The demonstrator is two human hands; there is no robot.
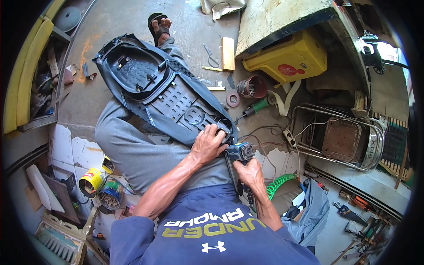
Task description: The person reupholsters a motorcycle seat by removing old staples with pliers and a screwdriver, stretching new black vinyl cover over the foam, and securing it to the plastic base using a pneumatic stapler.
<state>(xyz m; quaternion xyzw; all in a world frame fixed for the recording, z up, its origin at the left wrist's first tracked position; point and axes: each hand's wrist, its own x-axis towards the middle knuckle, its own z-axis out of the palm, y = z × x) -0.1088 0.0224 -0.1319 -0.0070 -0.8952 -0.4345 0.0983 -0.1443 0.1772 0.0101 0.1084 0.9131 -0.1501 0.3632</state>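
A black motorcycle seat [179, 102] lies upside down across my lap, its ribbed plastic base facing up and its dark cover [113, 84] folded loosely around the rim. My left hand [208, 142] is closed at the seat's near end, fingers bent over the cover's edge there. Just right of it, my right hand [250, 173] grips a blue pneumatic staple gun [241, 152], whose head is close beside the seat's near end. Whether its nose touches the cover is hidden. A green coiled air hose [281, 182] runs near my right forearm.
A yellow plastic stool [287, 59] lies under a bench at the far right. Nearer are a red tub [252, 87] of small parts, a green power tool [256, 107], cables and a metal chair frame [338, 137]. Cans [110, 194] stand at left; a wood block [228, 53] lies ahead.
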